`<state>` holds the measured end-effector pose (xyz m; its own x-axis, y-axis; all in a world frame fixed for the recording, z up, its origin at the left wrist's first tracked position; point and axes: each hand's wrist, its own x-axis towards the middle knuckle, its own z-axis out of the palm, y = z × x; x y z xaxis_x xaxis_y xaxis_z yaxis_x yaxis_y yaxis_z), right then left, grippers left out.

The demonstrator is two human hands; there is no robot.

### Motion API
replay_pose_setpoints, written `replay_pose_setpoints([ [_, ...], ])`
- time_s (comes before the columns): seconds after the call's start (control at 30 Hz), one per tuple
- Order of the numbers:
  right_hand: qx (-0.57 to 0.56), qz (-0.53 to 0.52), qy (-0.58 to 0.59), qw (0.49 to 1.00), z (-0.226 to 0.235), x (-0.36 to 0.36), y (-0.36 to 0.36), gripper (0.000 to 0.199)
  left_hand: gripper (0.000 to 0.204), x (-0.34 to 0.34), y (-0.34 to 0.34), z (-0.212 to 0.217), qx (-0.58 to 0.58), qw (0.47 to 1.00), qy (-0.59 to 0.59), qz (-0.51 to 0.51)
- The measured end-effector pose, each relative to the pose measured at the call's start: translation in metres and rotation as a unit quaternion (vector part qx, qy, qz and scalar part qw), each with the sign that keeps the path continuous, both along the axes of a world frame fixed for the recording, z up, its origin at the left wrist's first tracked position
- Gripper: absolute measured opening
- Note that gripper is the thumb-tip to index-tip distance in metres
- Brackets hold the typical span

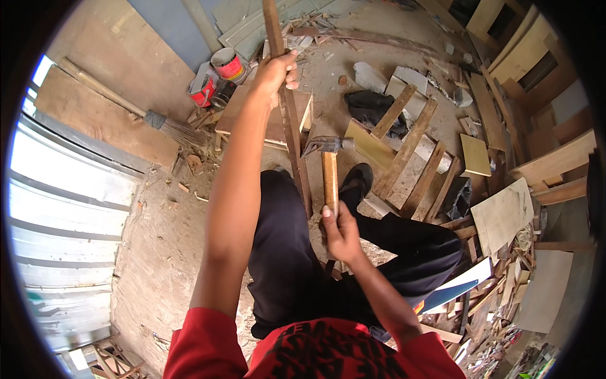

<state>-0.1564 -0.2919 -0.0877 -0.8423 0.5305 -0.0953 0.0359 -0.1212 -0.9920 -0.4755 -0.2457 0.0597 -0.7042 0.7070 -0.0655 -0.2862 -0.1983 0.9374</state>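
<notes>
My left hand [276, 74] is wrapped round a long, narrow wooden strip [291, 129], high up near the top of the view. The strip slants down past a low wooden box [252, 115] to a spot between my legs. In my right hand [341, 234] is a claw hammer [330, 177], gripped low on its wooden handle. Its dark metal head [327, 144] points away from me, close beside the strip; whether the two touch I cannot tell.
Red paint cans [228, 64] stand behind the box. A broom [148, 117] leans at the left, near a corrugated metal shutter [69, 234]. To the right lie a slatted wooden frame [407, 142], loose boards [503, 215] and a heap of wood scraps [505, 297].
</notes>
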Motion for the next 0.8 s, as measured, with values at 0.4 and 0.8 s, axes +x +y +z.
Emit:
replay_pose_setpoints([
  [0.4, 0.252, 0.12, -0.084, 0.956, 0.098, 0.015, 0.061, 0.029, 0.033, -0.019, 0.001, -0.016, -0.004, 0.993, -0.122, -0.008],
  [0.8, 0.078, -0.03, -0.021, 0.996, -0.004, 0.003, 0.004, 0.023, 0.038, -0.01, 0.019, 0.001, -0.016, 0.982, -0.099, -0.162],
])
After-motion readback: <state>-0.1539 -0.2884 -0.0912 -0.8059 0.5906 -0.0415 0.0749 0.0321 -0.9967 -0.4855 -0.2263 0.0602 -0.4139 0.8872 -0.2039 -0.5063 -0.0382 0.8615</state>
